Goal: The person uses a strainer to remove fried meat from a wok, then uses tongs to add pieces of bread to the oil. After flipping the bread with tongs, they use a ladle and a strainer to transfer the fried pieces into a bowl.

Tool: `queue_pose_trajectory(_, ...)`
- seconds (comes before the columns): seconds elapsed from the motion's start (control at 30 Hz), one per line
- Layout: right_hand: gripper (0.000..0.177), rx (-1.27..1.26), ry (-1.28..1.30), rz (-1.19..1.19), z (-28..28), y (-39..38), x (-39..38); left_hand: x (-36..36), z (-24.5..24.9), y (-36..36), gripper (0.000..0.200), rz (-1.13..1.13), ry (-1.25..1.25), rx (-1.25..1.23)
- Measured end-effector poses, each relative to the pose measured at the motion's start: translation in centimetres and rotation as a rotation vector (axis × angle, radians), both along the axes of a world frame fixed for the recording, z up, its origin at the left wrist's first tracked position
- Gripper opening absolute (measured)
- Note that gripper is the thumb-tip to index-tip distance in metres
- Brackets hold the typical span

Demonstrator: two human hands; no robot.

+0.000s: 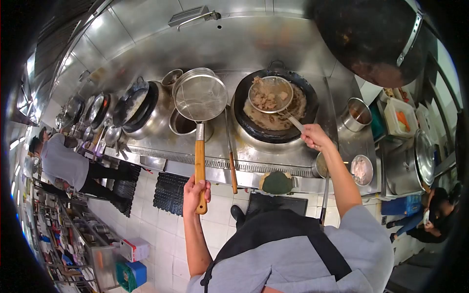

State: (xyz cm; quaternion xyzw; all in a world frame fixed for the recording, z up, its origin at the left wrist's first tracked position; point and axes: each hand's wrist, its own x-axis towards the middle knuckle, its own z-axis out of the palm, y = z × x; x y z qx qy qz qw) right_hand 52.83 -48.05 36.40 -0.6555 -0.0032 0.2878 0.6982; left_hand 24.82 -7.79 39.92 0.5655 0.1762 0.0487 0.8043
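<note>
My left hand (197, 191) is wrapped round the wooden handle of a large wire strainer (201, 95), whose mesh looks bare above a metal pot (182, 123). My right hand (316, 137) grips the metal handle of a smaller strainer (286, 100). Browned pieces of food (266, 95) lie in that smaller strainer, over a black wok (241, 116). Bubbling brown liquid (273, 121) fills the wok's bottom. Between the two strainers, a long tool with a wooden handle (233, 173) rests on the steel stove.
More woks (151, 105) line the stove at left. At right are a steel pot (356, 115), a bowl of pale meat (361, 170) and a lidded stockpot (403, 166). A large wok (369, 36) hangs upper right. People stand far left (66, 158) and far right (435, 215).
</note>
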Motion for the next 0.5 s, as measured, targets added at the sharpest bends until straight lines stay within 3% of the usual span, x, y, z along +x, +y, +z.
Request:
queue_pose_trajectory(0.23, 0.009, -0.118, -0.105, 0.022, 1.9, -3.4, -4.8, -0.8, 0.5, -0.8, 0.018, -0.012, 0.004, 0.048)
queue_pose_trajectory(0.5, 0.037, -0.014, -0.223, -0.015, 7.1, -3.4, -7.9, 3.3, 1.6, -3.3, 0.026, -0.165, 0.01, 0.095)
